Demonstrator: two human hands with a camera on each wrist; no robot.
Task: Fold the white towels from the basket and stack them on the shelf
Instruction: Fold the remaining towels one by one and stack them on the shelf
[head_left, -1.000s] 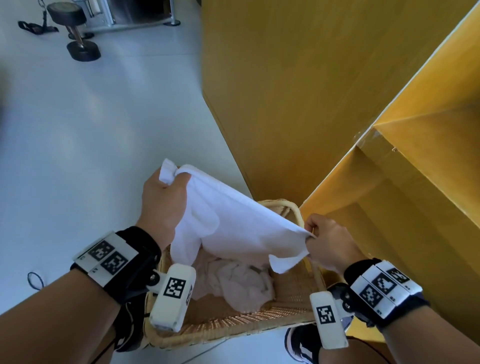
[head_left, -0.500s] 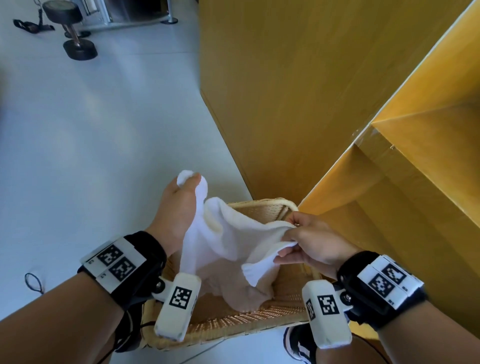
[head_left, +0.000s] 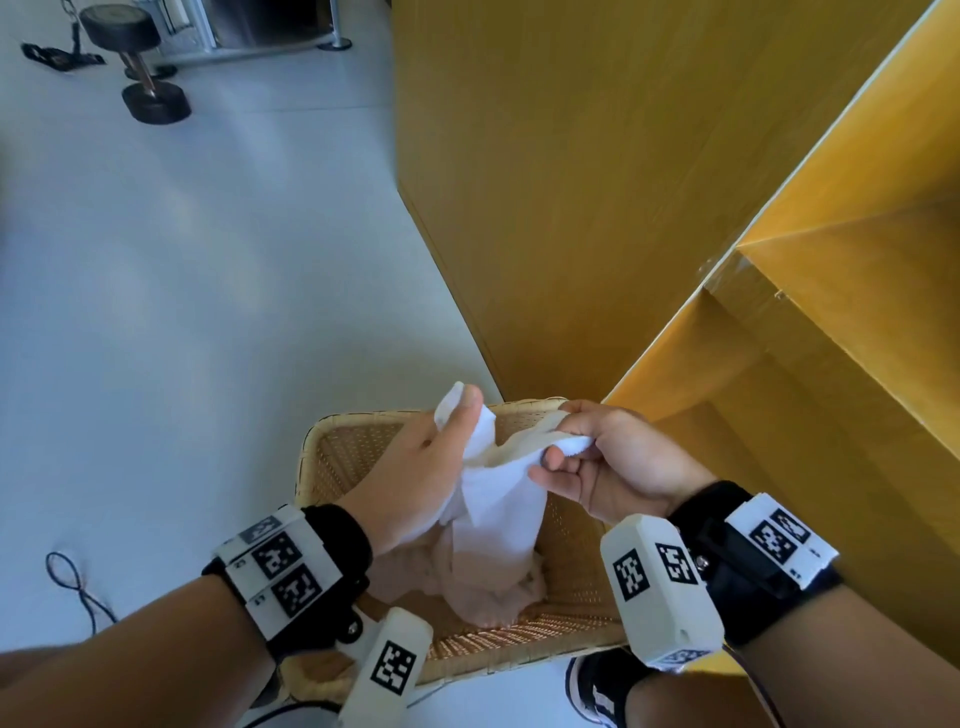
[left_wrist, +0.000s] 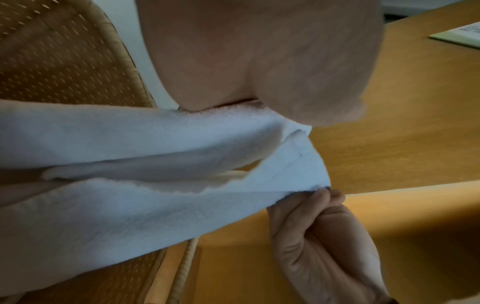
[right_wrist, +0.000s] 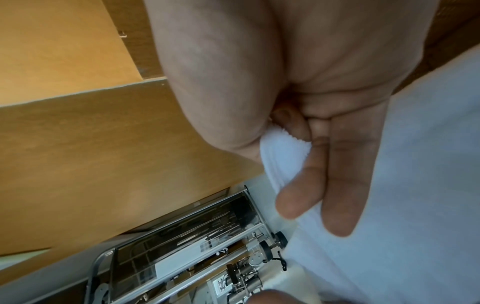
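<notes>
A white towel (head_left: 498, 499) hangs doubled over the woven basket (head_left: 332, 441) on the floor. My left hand (head_left: 415, 467) grips one top corner of it, thumb up. My right hand (head_left: 602, 467) pinches the other corner, close beside the left. In the left wrist view the towel (left_wrist: 130, 164) stretches across to my right hand's fingers (left_wrist: 319, 197). In the right wrist view the towel's edge (right_wrist: 283, 154) sits between thumb and fingers. More crumpled towels (head_left: 483, 592) lie in the basket below. The yellow wooden shelf (head_left: 810, 322) stands to the right.
The shelf's tall side panel (head_left: 545, 182) rises just behind the basket. A dumbbell (head_left: 135, 67) and a metal frame (head_left: 260, 31) sit on the grey floor at the far left. A cable (head_left: 78, 587) lies near my left arm. My shoe (head_left: 597, 686) shows under the right wrist.
My hands have come together, bringing the towel's two top corners close so that it hangs doubled. A second ago it was stretched wide between them.
</notes>
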